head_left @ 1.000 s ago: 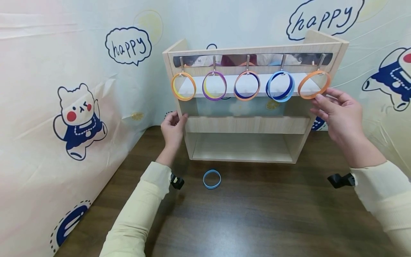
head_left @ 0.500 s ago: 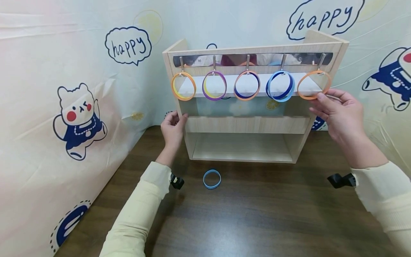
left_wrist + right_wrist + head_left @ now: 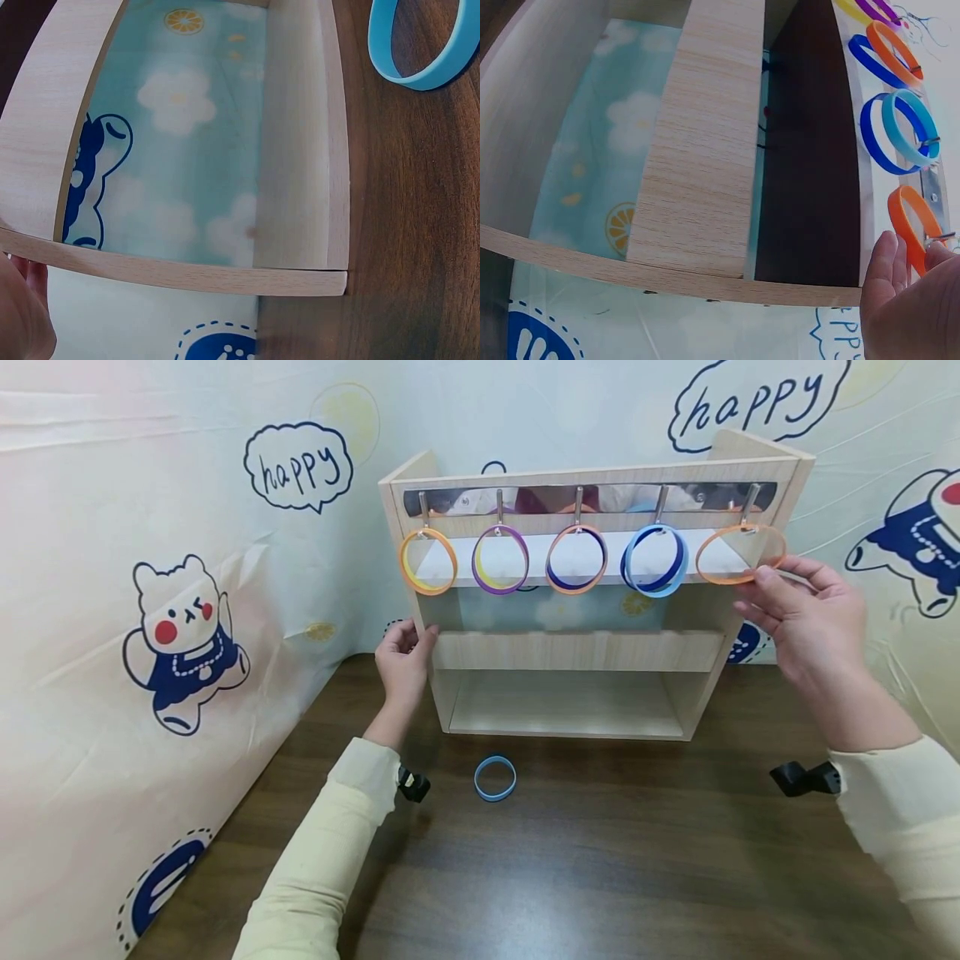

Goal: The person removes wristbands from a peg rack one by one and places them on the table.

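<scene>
The right hand (image 3: 817,639) pinches an orange band (image 3: 900,219) between thumb and fingers at its lower right side. That band hangs from the rightmost hook (image 3: 750,503) of the wooden rack (image 3: 577,652) and is drawn out sideways toward the hand, so it looks wider than it is tall. The left hand (image 3: 403,668) grips the rack's left side panel, thumb at the front edge and the other fingers bent against the outer face.

The rack stands upright toward the far edge of the tabletop (image 3: 600,868). A shiny metal strip (image 3: 540,502) runs along its upper front and carries five hooks in a row. From the left, the first hook holds an orange and a yellow band, the second a purple and a yellow, the third an orange and a dark blue, the fourth a light blue and a dark blue.

A blue band (image 3: 450,60) lies flat on the tabletop just in front of the rack's bottom, left of its middle. A printed cloth (image 3: 315,593) with bears and the word "happy" hangs along the tabletop's left and far edges. Both arms wear pale sleeves (image 3: 322,852).
</scene>
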`<state>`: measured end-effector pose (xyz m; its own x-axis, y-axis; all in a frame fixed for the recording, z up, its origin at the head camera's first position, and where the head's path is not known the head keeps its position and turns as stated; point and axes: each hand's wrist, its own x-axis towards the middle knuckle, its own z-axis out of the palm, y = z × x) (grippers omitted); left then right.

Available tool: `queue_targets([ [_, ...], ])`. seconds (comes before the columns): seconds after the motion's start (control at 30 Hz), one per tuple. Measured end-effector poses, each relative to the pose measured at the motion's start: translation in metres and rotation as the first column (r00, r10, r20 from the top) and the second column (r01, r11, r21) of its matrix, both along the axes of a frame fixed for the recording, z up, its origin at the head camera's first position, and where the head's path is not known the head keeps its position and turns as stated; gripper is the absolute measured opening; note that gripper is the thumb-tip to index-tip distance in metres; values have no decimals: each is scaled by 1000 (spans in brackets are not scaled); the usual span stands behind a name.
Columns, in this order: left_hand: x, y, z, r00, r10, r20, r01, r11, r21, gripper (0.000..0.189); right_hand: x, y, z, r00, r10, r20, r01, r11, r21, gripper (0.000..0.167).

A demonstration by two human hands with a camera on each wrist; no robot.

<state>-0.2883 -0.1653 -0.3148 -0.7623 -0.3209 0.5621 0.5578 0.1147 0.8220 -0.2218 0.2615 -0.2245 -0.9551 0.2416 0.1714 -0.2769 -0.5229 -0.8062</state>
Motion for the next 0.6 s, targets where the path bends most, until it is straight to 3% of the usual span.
queue_targets([
  [0.27, -25, -7, -19, 1000, 22, -7, -22, 1000, 20, 26, 5, 3, 8, 1000, -10, -16, 9, 999, -39, 38],
  [0.5, -25, -7, -21, 999, 27, -21, -27, 1000, 13, 33, 15, -1, 13, 998, -50, -45, 49, 999, -20, 40],
  [0.6, -18, -5, -15, 1000, 21, -7, -21, 1000, 11, 31, 21, -3, 14, 997, -40, -63, 39, 999, -19, 38],
])
